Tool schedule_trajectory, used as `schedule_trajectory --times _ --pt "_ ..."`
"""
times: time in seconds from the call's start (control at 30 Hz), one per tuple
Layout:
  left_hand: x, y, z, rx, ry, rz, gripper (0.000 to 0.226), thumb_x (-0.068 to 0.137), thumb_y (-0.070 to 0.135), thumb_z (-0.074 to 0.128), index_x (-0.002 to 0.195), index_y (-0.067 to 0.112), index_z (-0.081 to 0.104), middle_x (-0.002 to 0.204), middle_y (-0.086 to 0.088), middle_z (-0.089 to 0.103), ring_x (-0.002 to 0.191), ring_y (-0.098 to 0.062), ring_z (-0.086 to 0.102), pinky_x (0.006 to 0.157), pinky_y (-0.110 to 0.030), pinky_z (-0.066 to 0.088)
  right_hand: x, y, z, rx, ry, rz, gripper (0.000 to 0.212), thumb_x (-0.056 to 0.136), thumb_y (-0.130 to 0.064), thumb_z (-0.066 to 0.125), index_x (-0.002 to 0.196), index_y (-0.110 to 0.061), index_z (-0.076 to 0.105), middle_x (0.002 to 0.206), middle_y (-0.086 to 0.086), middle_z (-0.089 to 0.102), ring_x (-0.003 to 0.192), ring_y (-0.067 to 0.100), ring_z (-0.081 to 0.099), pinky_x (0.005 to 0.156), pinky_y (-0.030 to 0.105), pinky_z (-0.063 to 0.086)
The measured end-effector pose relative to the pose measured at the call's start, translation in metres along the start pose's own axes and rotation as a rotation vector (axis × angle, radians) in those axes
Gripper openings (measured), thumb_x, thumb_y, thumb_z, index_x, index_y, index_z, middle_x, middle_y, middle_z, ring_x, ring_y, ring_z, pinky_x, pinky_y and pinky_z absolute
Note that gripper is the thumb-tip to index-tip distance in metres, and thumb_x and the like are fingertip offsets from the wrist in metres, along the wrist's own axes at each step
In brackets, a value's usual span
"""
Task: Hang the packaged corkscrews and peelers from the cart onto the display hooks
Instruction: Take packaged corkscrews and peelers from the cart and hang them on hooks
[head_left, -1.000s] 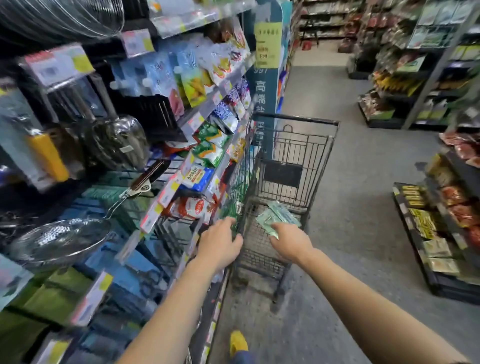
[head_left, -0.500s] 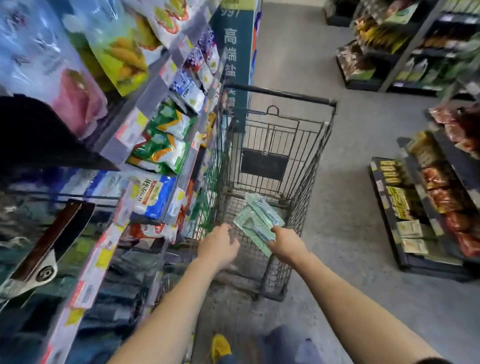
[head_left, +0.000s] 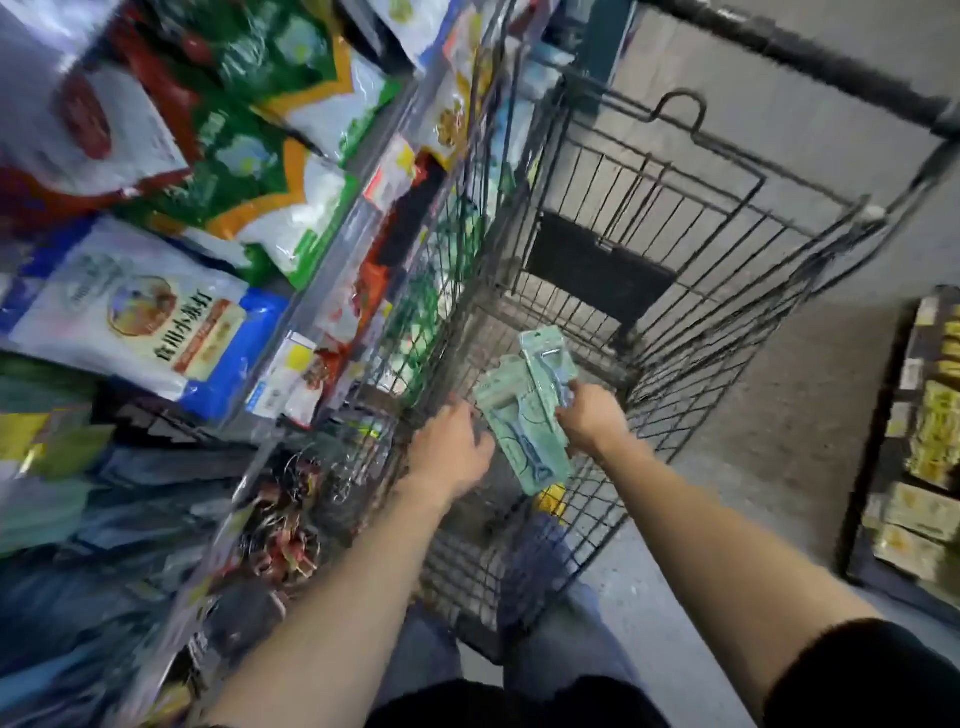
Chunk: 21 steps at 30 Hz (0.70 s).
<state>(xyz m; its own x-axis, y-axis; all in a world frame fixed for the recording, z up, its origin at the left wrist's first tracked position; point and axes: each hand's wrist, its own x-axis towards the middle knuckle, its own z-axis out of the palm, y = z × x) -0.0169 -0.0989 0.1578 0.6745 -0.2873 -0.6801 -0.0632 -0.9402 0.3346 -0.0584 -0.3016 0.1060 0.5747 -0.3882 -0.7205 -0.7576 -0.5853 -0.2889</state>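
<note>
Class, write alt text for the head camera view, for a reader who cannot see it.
A right hand grips a fan of pale green packaged utensils over a wire shopping cart, while the left hand reaches toward them. Shelves of bagged food line the left side.

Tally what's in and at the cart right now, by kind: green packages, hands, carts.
Green packages: at least 2, overlapping and blurred
Hands: 2, left hand and right hand
Cart: 1
Total: at least 5
</note>
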Motion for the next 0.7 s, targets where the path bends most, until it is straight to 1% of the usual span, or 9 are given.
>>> schedule_trajectory --times 0.13,0.2,0.27,0.33,0.43,0.5,0.57,0.63,0.7 --pt "0.053 0.007 0.037 -0.157 -0.001 -0.131 0.047 0.099 0.04 0.059 0.139 0.014 0.058 0.135 -0.008 0.064 0.12 -0.033 0.065 0.1 -0.046 0.055 0.077 0.008 0.004 -0.012 -0.036 0.026 0.042 0.096 -0.025 0.062 0.132 -0.005 0.061 0.128 0.024 0.069 0.116 0.041 0.067 0.092 0.041 0.055" --pt "0.081 0.006 0.06 -0.239 -0.011 -0.187 0.044 0.093 0.041 0.062 0.131 0.017 0.063 0.125 -0.008 0.071 0.113 -0.033 0.069 0.096 -0.047 0.058 0.108 0.01 0.012 0.002 -0.05 0.071 0.039 0.097 -0.023 0.063 0.131 -0.003 0.06 0.129 0.022 0.069 0.117 0.04 0.067 0.089 0.039 0.054" --pt "0.114 -0.001 0.096 -0.311 -0.058 -0.28 0.045 0.09 0.041 0.065 0.128 0.018 0.061 0.116 -0.01 0.074 0.106 -0.035 0.071 0.091 -0.048 0.06 0.137 0.012 0.024 0.027 -0.058 0.147 0.04 0.098 -0.018 0.064 0.133 0.0 0.059 0.131 0.02 0.067 0.122 0.039 0.065 0.088 0.036 0.051" --pt "0.139 -0.001 0.123 -0.384 -0.051 -0.337 0.058 0.085 0.046 0.067 0.135 0.019 0.055 0.124 -0.01 0.072 0.112 -0.036 0.071 0.092 -0.048 0.061 0.167 0.016 0.042 0.034 -0.04 0.208 0.046 0.095 -0.02 0.07 0.133 0.001 0.056 0.133 0.019 0.066 0.124 0.037 0.065 0.085 0.034 0.049" --pt "0.165 0.005 0.148 -0.493 -0.037 -0.424 0.079 0.093 0.04 0.072 0.155 0.011 0.032 0.154 -0.018 0.05 0.139 -0.043 0.053 0.11 -0.049 0.05 0.197 0.025 0.071 0.056 -0.041 0.22 0.065 0.089 -0.028 0.079 0.137 -0.001 0.045 0.135 0.021 0.06 0.128 0.04 0.059 0.099 0.042 0.051" --pt "0.178 0.003 0.164 -0.528 -0.058 -0.464 0.088 0.098 0.032 0.071 0.162 0.001 0.018 0.164 -0.024 0.036 0.148 -0.043 0.042 0.117 -0.046 0.042 0.216 0.038 0.089 0.059 -0.033 0.201 0.083 0.085 -0.042 0.082 0.145 -0.006 0.038 0.142 0.02 0.053 0.133 0.042 0.053 0.109 0.052 0.048" --pt "0.188 -0.003 0.18 -0.563 -0.058 -0.474 0.085 0.1 0.028 0.071 0.16 -0.006 0.022 0.162 -0.027 0.036 0.148 -0.042 0.042 0.118 -0.042 0.041 0.233 0.051 0.104 0.091 -0.004 0.215 0.091 0.082 -0.052 0.079 0.149 -0.012 0.033 0.147 0.019 0.049 0.136 0.041 0.05 0.112 0.056 0.046" --pt "0.196 -0.01 0.192 -0.628 -0.043 -0.513 0.081 0.097 0.031 0.075 0.155 -0.004 0.031 0.153 -0.021 0.048 0.139 -0.037 0.052 0.109 -0.037 0.046 0.242 0.052 0.11 0.12 -0.004 0.247 0.094 0.081 -0.059 0.077 0.15 -0.014 0.031 0.148 0.019 0.048 0.134 0.041 0.05 0.11 0.057 0.048" --pt "0.2 -0.013 0.199 -0.705 -0.018 -0.56 0.072 0.093 0.032 0.08 0.147 0.006 0.04 0.134 -0.009 0.059 0.122 -0.031 0.062 0.094 -0.031 0.047 0.248 0.054 0.113 0.088 0.006 0.271 0.1 0.078 -0.065 0.077 0.151 -0.015 0.03 0.149 0.02 0.046 0.134 0.042 0.05 0.107 0.057 0.05"
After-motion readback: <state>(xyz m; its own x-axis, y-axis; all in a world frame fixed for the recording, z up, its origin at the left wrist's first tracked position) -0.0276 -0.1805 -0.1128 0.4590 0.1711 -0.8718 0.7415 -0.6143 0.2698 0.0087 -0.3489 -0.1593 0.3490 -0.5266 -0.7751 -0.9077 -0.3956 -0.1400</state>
